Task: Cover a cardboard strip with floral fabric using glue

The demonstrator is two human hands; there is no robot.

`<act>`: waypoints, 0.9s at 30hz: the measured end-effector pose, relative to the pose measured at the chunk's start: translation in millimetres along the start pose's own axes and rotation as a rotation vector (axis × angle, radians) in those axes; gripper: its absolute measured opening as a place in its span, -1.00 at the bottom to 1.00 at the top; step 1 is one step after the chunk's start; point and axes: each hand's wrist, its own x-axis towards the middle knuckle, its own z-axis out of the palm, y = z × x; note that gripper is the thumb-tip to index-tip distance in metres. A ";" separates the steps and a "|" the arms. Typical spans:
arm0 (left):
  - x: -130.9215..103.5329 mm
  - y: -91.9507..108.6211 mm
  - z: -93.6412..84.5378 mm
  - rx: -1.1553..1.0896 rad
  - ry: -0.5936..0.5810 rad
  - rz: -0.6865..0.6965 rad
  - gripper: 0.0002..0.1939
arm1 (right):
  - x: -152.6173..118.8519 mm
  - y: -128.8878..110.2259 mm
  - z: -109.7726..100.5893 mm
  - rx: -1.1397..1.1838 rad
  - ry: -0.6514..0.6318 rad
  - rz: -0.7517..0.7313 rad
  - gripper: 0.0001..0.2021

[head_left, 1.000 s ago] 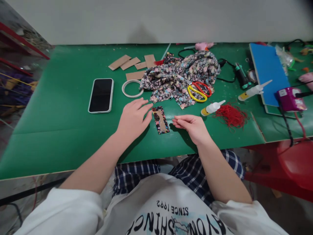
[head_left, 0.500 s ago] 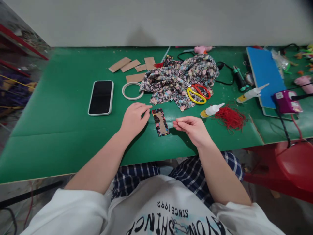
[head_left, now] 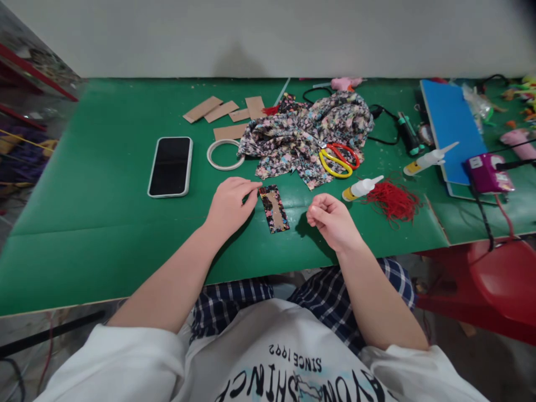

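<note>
A small cardboard rectangle (head_left: 274, 209) lies on the green table, its edges wrapped in dark floral fabric and its brown middle bare. My left hand (head_left: 232, 202) rests on the table to its left, open, with the index finger stretched to the card's upper left corner. To the right of the card, apart from it, is my right hand (head_left: 330, 220), its fingers curled and pressed together. Whatever they hold, if anything, is hidden. A glue bottle (head_left: 360, 188) with a white nozzle lies just beyond the right hand, beside a tangle of red cord (head_left: 394, 201).
Crumpled floral fabric (head_left: 301, 128) lies behind the card, with red-and-yellow scissors (head_left: 338, 162) on it. A tape roll (head_left: 211, 161), a phone (head_left: 171, 167) and several cardboard pieces (head_left: 203, 109) are to the left. A second glue bottle (head_left: 425, 162) and a blue board (head_left: 452, 128) are to the right.
My right hand has drawn back to the right, away from the card, and its fingers have curled in more. My left hand has stayed by the card's corner.
</note>
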 end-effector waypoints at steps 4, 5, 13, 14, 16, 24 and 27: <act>-0.1 -0.6 0.4 -0.005 0.008 0.016 -0.74 | 0.2 1.6 -2.3 -0.049 0.022 0.056 -0.81; -0.2 -0.7 0.4 -0.005 0.005 0.017 -0.74 | 0.3 2.0 -3.1 -0.055 0.020 0.058 -0.80; 0.1 -1.1 -0.1 -0.010 -0.009 0.014 -0.74 | 3.1 5.9 -4.3 -0.079 -0.022 -0.115 -0.70; 0.1 -1.2 0.0 -0.009 -0.007 0.016 -0.74 | 3.3 6.2 -4.0 -0.081 -0.011 -0.134 -0.71; 0.1 -1.2 0.2 -0.007 -0.006 0.022 -0.74 | 3.3 6.3 -3.2 -0.100 0.019 -0.125 -0.77; 0.2 -0.9 0.5 -0.024 -0.005 0.034 -0.74 | 1.3 4.1 -1.2 -0.081 0.097 0.037 -0.83; 0.4 -1.4 0.6 -0.021 -0.008 0.041 -0.74 | 0.8 5.2 -1.5 -0.065 0.033 0.048 -0.80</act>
